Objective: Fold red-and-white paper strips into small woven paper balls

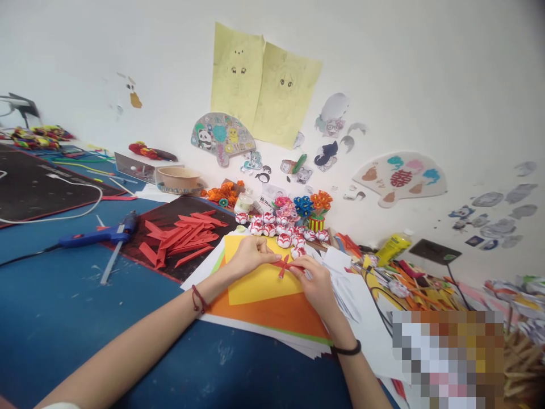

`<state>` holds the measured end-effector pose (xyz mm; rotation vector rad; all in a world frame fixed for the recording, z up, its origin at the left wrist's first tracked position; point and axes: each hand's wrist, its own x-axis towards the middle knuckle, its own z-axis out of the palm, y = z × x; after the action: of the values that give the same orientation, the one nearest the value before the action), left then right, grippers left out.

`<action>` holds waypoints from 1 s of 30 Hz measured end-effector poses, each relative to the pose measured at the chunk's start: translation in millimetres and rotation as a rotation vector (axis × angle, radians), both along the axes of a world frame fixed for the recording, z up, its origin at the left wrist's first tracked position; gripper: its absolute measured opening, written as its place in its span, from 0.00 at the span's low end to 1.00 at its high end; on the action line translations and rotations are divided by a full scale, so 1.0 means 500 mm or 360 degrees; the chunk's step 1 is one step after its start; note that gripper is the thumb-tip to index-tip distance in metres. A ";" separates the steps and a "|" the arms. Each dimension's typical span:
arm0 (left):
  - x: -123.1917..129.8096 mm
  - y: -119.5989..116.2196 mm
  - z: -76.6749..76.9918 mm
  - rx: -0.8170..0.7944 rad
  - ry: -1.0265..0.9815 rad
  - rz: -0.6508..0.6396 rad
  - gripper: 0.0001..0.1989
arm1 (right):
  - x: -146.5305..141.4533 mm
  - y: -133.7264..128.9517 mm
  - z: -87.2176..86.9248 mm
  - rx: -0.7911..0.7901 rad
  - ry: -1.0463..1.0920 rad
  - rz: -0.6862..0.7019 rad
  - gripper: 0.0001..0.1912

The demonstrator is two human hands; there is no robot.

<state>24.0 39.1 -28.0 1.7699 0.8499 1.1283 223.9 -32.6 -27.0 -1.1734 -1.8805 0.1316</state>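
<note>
Between the fingertips of both hands is a small red folded paper piece with several pointed arms, held over a yellow sheet. My left hand pinches its left arm. On the other side, my right hand pinches the right arm. Just beyond the hands sits a cluster of white-and-red paper balls. To the left, a pile of red folded paper strips lies on a dark mat.
A blue glue gun with its cord rests at left. Orange sheets lie under the yellow one. Behind stand a round tan bowl and blue craft flowers. A yellow bottle and paper scraps crowd the right.
</note>
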 end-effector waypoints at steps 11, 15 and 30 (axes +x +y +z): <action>-0.015 -0.021 0.033 0.0395 0.0133 -0.0153 0.18 | -0.007 -0.010 0.010 0.0114 0.0043 -0.0057 0.07; -0.018 -0.016 0.031 0.0897 0.0439 -0.0252 0.12 | -0.003 -0.010 0.002 0.0282 0.0019 -0.0132 0.09; -0.022 -0.024 0.022 0.1554 0.0925 -0.0256 0.16 | 0.008 -0.005 -0.016 0.0410 -0.0255 -0.0146 0.10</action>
<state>13.1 27.1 -17.2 3.0105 0.4484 0.9892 228.0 -35.2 -35.1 -1.1150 -1.9109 -0.2557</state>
